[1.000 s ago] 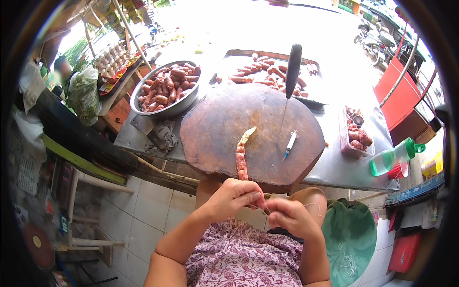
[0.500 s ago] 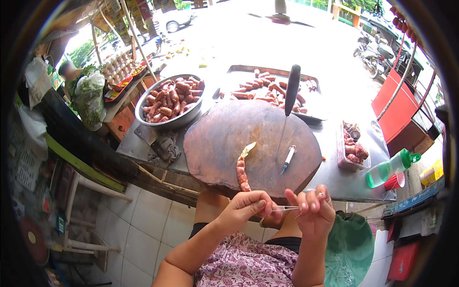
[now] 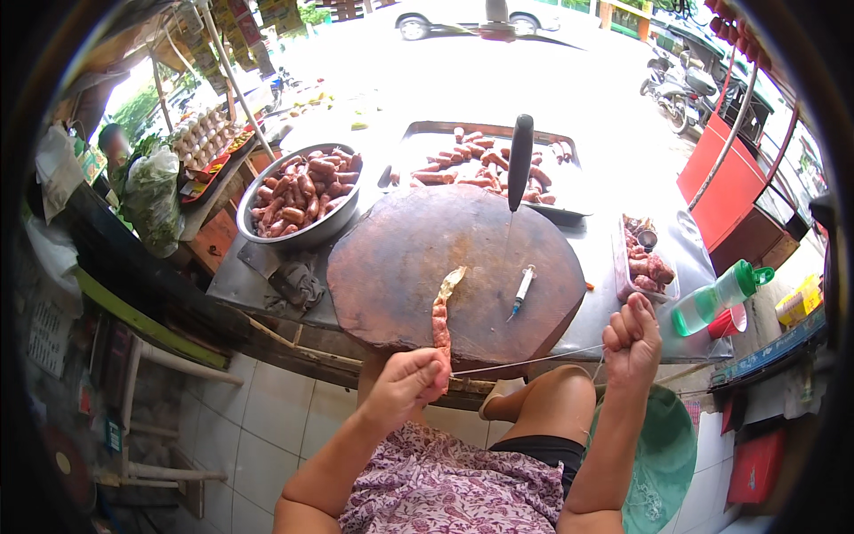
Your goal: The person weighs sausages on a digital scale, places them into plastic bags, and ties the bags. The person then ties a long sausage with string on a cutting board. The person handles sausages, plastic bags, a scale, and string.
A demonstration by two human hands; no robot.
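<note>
My left hand [image 3: 411, 383] is closed around the near end of a raw sausage [image 3: 440, 325], whose pale, limp casing end lies on the round wooden chopping block [image 3: 382, 267]. From it a thin white string [image 3: 525, 360] runs taut to my right hand [image 3: 632, 340], which is raised in a fist around it. More string hangs below the right hand. On the block, right of the sausage, rests a small syringe [image 3: 522, 292] with a blue tip. Behind it a black-handled knife [image 3: 520, 165] stands upright, its thin blade pointing down at the block.
At the back left is a metal bowl [image 3: 247, 218] heaped with sausages; a metal tray [image 3: 569, 203] of sausages stands behind the block. To the right are a plastic tub [image 3: 623, 287] of meat, a green bottle [image 3: 698, 313] and a red cup [image 3: 729, 322]. A dark cloth [image 3: 298, 285] lies left.
My hands have moved apart, the left one back to the left, the right one up and right. The string between them has lengthened and pulled taut.
</note>
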